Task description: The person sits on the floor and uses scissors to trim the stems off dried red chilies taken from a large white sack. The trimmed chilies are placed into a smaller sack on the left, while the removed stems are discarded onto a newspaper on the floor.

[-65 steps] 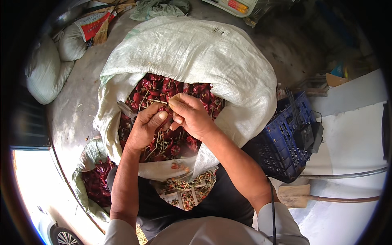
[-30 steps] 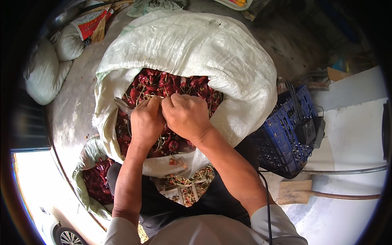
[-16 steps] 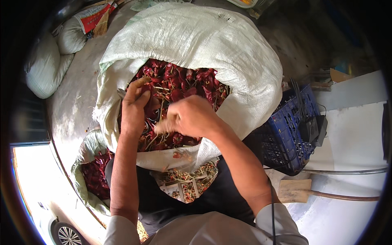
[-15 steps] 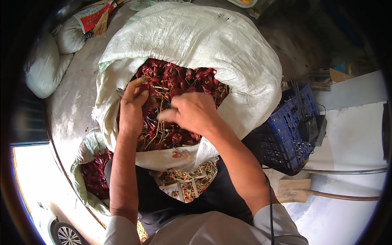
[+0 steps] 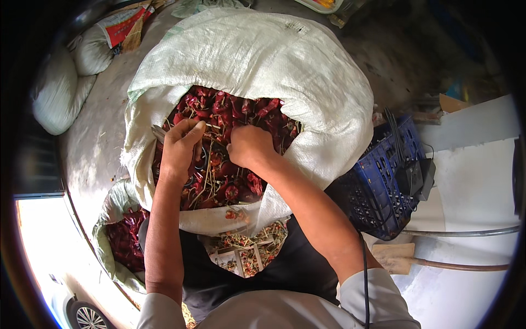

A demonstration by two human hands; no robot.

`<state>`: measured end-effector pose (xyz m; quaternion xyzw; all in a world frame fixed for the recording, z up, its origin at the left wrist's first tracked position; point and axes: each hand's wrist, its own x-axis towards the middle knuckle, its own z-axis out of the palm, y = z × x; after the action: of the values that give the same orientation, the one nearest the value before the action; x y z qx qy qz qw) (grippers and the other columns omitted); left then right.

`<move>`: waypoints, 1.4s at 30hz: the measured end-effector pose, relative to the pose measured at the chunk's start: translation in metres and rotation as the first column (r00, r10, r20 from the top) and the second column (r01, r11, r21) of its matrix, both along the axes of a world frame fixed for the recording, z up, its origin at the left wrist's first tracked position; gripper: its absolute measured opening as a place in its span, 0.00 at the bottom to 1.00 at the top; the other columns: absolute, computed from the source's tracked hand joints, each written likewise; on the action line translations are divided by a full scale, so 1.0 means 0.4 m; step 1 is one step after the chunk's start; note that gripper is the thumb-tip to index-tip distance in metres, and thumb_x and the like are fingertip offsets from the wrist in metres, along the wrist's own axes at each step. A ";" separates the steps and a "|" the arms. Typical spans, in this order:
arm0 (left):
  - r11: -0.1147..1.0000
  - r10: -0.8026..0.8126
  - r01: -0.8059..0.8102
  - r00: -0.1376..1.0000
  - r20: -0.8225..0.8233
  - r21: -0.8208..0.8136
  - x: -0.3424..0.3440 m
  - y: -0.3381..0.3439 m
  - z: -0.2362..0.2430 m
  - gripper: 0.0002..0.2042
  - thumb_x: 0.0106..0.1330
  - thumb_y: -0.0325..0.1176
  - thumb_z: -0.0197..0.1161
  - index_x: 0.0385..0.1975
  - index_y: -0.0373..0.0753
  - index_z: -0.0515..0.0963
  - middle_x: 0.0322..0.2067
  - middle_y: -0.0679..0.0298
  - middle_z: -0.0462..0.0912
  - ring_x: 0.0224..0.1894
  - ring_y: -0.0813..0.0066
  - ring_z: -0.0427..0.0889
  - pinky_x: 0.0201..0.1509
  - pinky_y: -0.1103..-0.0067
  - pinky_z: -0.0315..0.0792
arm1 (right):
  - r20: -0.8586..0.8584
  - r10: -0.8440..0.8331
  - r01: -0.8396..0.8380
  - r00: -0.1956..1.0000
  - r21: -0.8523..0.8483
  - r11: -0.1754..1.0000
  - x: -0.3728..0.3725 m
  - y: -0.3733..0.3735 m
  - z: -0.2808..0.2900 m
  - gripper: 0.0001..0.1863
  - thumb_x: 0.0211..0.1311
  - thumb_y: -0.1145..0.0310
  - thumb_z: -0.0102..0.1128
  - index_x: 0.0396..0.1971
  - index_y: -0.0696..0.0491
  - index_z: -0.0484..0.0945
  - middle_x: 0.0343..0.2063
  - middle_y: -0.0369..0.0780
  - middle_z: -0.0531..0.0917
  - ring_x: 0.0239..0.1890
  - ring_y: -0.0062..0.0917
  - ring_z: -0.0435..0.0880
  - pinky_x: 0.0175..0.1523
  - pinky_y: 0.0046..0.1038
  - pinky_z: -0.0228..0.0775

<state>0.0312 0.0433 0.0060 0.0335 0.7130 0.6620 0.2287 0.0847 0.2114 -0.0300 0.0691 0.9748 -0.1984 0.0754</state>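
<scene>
A large white woven sack [image 5: 246, 52] lies rolled open in front of me, full of dried red chilies [image 5: 222, 107] with pale stems among them. Over the left side of the opening, my left hand [image 5: 179, 147] is closed, thumb against the bent fingers, close to a pale stem. A grey, narrow-tipped piece [image 5: 158, 133] juts out beside its knuckles; its kind is unclear. My right hand [image 5: 252, 147] is curled into a fist over the chilies, slightly apart from the left. Its fingertips are turned away, so anything inside is hidden.
A smaller sack of chilies [image 5: 125, 241] stands by my left leg. Below the sack's front edge are stem scraps [image 5: 257, 247] over slats. At right stand a blue plastic crate [image 5: 378, 186] and a wooden-handled flat tool [image 5: 394, 257]. Filled white sacks [image 5: 57, 90] sit far left.
My right hand has drawn in from spread, blurred fingers to a fist. My left thumb has closed toward the fingers, and the red chili seen under it before is now mostly hidden.
</scene>
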 end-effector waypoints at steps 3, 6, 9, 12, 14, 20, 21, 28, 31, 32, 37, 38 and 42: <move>0.999 0.001 -0.001 1.000 -0.008 0.036 -0.002 -0.008 -0.011 0.09 0.71 0.36 0.60 0.35 0.36 0.79 0.20 0.72 0.74 0.18 0.85 0.68 0.22 0.83 0.62 | 0.015 0.025 -0.025 1.000 -0.047 0.999 -0.007 -0.006 0.004 0.10 0.58 0.66 0.59 0.30 0.58 0.84 0.27 0.48 0.86 0.32 0.44 0.87 0.39 0.41 0.80; 0.998 0.052 -0.054 0.994 -0.095 -0.014 -0.002 -0.012 -0.035 0.11 0.71 0.36 0.61 0.40 0.34 0.80 0.22 0.71 0.77 0.20 0.86 0.69 0.23 0.85 0.62 | -0.236 0.080 -0.123 0.969 -0.175 0.977 0.001 -0.017 0.027 0.09 0.58 0.66 0.58 0.29 0.57 0.79 0.24 0.49 0.84 0.30 0.47 0.85 0.36 0.45 0.77; 0.991 -0.019 -0.014 0.971 -0.238 -0.136 0.001 -0.018 -0.035 0.20 0.68 0.43 0.67 0.49 0.31 0.79 0.29 0.68 0.81 0.25 0.87 0.72 0.27 0.86 0.65 | -0.459 0.038 -0.187 0.888 -0.284 0.940 0.016 -0.037 0.026 0.08 0.58 0.68 0.58 0.26 0.57 0.75 0.23 0.49 0.82 0.27 0.48 0.83 0.32 0.46 0.74; 0.988 -0.106 0.089 0.985 -0.134 -0.126 0.006 -0.023 -0.022 0.28 0.66 0.47 0.69 0.56 0.30 0.75 0.34 0.67 0.81 0.30 0.85 0.74 0.30 0.85 0.68 | -0.538 0.022 -0.230 0.843 -0.323 0.918 0.013 -0.049 0.029 0.06 0.59 0.70 0.58 0.27 0.56 0.74 0.24 0.49 0.82 0.27 0.47 0.83 0.30 0.45 0.74; 0.995 -0.088 0.086 0.995 -0.041 -0.050 0.007 -0.027 -0.020 0.28 0.67 0.47 0.68 0.58 0.30 0.74 0.34 0.66 0.81 0.31 0.85 0.74 0.30 0.84 0.68 | -0.489 0.038 -0.225 0.871 -0.329 0.917 0.006 -0.050 0.035 0.06 0.60 0.70 0.59 0.28 0.56 0.75 0.24 0.50 0.82 0.27 0.48 0.83 0.31 0.45 0.73; 0.987 -0.112 0.090 0.979 -0.168 -0.129 0.007 -0.026 -0.027 0.22 0.69 0.39 0.66 0.56 0.31 0.74 0.36 0.63 0.82 0.36 0.78 0.79 0.41 0.81 0.73 | -0.326 0.077 -0.258 0.942 -0.562 0.786 0.000 -0.040 0.039 0.08 0.62 0.72 0.60 0.36 0.60 0.76 0.28 0.55 0.81 0.31 0.52 0.82 0.34 0.44 0.72; 0.984 -0.108 0.079 0.978 -0.179 -0.158 0.009 -0.024 -0.027 0.21 0.69 0.37 0.65 0.56 0.31 0.75 0.37 0.62 0.83 0.38 0.76 0.80 0.43 0.80 0.73 | -0.278 0.057 -0.211 0.959 -0.563 0.799 -0.001 -0.035 0.051 0.08 0.62 0.71 0.60 0.35 0.61 0.76 0.27 0.55 0.81 0.32 0.52 0.83 0.36 0.45 0.72; 0.941 -0.195 -0.007 0.803 -0.562 -0.337 0.027 -0.015 -0.010 0.14 0.68 0.27 0.63 0.51 0.30 0.78 0.43 0.55 0.83 0.47 0.65 0.83 0.51 0.74 0.75 | -0.307 -0.061 -0.180 0.950 -0.694 0.697 0.005 -0.002 0.082 0.15 0.64 0.62 0.64 0.33 0.61 0.77 0.27 0.51 0.84 0.32 0.43 0.87 0.36 0.38 0.76; 0.912 -0.309 0.054 0.744 -0.592 -0.407 0.039 -0.024 0.009 0.15 0.63 0.25 0.65 0.50 0.33 0.80 0.43 0.54 0.82 0.46 0.60 0.83 0.50 0.72 0.76 | -0.240 -0.036 -0.147 0.970 -0.697 0.702 0.012 0.007 0.109 0.16 0.65 0.60 0.63 0.31 0.61 0.78 0.24 0.51 0.84 0.30 0.42 0.87 0.34 0.37 0.75; 0.893 -0.361 0.082 0.715 -0.598 -0.442 0.045 -0.023 0.022 0.15 0.62 0.25 0.66 0.50 0.33 0.80 0.43 0.54 0.83 0.45 0.59 0.83 0.49 0.71 0.76 | -0.204 -0.037 -0.118 0.978 -0.695 0.710 0.015 0.011 0.117 0.16 0.65 0.60 0.63 0.30 0.61 0.78 0.24 0.50 0.84 0.29 0.41 0.87 0.33 0.37 0.75; 0.904 -0.328 0.074 0.751 -0.573 -0.420 0.070 -0.022 0.018 0.15 0.55 0.24 0.70 0.43 0.34 0.81 0.35 0.56 0.85 0.36 0.60 0.85 0.42 0.71 0.77 | -0.144 -0.097 -0.047 0.985 -0.758 0.650 0.010 0.006 0.085 0.19 0.65 0.57 0.65 0.31 0.61 0.79 0.20 0.47 0.83 0.24 0.35 0.86 0.30 0.34 0.74; 0.904 -0.328 0.063 0.737 -0.591 -0.422 0.072 -0.024 0.020 0.15 0.55 0.23 0.70 0.43 0.34 0.80 0.35 0.56 0.85 0.36 0.60 0.85 0.42 0.71 0.77 | -0.073 -0.101 0.003 0.992 -0.797 0.604 0.008 0.005 0.084 0.19 0.64 0.57 0.65 0.31 0.62 0.80 0.19 0.47 0.83 0.24 0.33 0.86 0.30 0.34 0.74; 0.950 -0.213 0.019 0.772 -0.599 -0.313 0.089 -0.020 0.019 0.16 0.55 0.23 0.70 0.45 0.33 0.80 0.34 0.56 0.85 0.36 0.62 0.86 0.41 0.72 0.77 | 0.122 -0.063 0.137 0.991 -0.911 0.389 0.006 0.007 0.105 0.19 0.64 0.57 0.65 0.30 0.62 0.80 0.17 0.46 0.82 0.22 0.32 0.84 0.30 0.35 0.74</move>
<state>0.0666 0.0353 0.0135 0.2619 0.8334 0.4862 0.0223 0.0872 0.2140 0.0120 0.0811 0.6961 -0.7029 0.1217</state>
